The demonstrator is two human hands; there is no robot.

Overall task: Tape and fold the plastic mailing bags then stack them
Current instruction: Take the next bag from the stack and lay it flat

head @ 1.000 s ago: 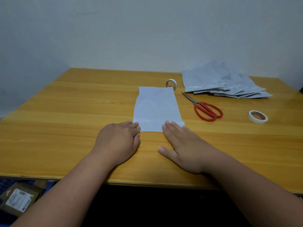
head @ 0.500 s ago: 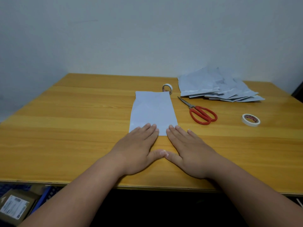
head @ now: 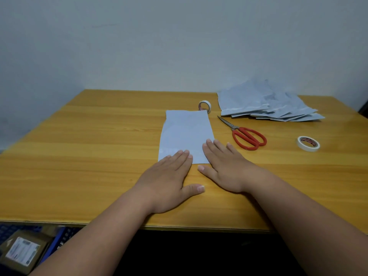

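- Hands first: your left hand [head: 169, 180] lies flat with straight fingers, its tips pressing the near left corner of the mailing bag [head: 186, 136]; your right hand [head: 225, 168] is flat too, fingers spread, tips on the near right corner. Neither hand grips anything.
- The bag rests flat at the middle of the counter [head: 89, 156], directly at 12 o'clock from both hands, its long axis running from 6 to 12 o'clock, away from you.
- That axis decides the coming move: I judge a fold would carry the near edge toward 12 o'clock, and both hands sit equally near that edge.
- One tape roll [head: 205, 106] stands on edge just past the bag's far right corner, at about 1 o'clock; the scissors [head: 247, 136] lie at 2 o'clock, nearer your right hand.
- A second tape roll [head: 308, 143] lies flat at 3 o'clock, well apart from the bag.
- The stack of bags [head: 266, 104] sits at 2 o'clock, beyond the scissors, so your right hand is the closer one for stacking.
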